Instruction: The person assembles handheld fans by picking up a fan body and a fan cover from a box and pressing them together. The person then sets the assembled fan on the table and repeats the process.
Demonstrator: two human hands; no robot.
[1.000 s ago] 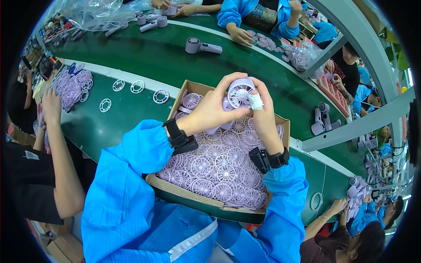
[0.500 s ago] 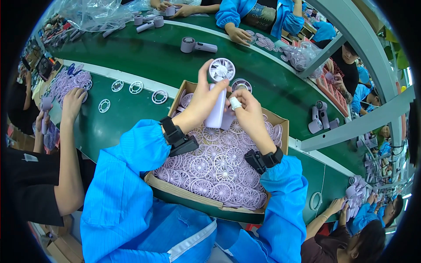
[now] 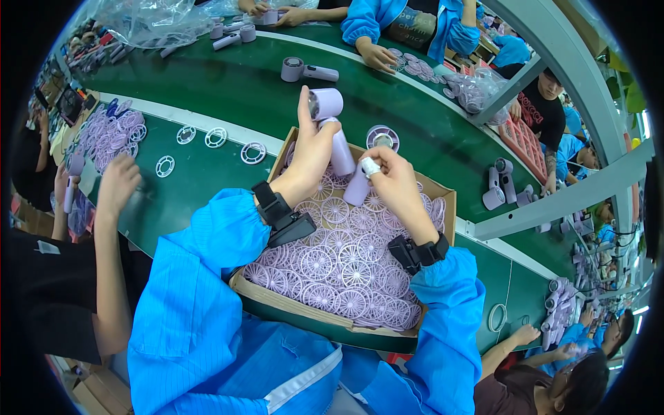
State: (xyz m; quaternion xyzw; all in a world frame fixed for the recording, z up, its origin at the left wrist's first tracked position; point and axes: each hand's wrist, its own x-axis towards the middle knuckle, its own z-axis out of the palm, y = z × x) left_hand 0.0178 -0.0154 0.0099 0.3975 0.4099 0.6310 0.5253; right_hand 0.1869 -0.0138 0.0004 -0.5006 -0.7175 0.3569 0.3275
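Note:
A lavender handheld fan [image 3: 340,151] is gripped in my left hand [image 3: 309,155], its round head turned so that its side faces me. My right hand [image 3: 395,178], with a white wrap on one finger, is closed on a second lavender handheld fan [image 3: 357,185]. That fan's round head shows beyond my fingers and its handle points down toward me. Both hands are over an open cardboard box [image 3: 449,211] heaped with lavender round fan grilles [image 3: 354,270]. The inner fingers of my left hand are partly hidden by the fan.
Several pale rings [image 3: 253,153] lie on the green bench left of the box. Another handheld fan [image 3: 309,70] lies on the green belt beyond. A grey metal frame [image 3: 546,197] rises at the right. A co-worker's hand [image 3: 121,181] is near a pile of grilles [image 3: 114,135].
My left hand has turned its fan, so the bladed front no longer faces me. The right-hand fan's handle has swung into clearer view. The fan on the belt has shifted slightly left.

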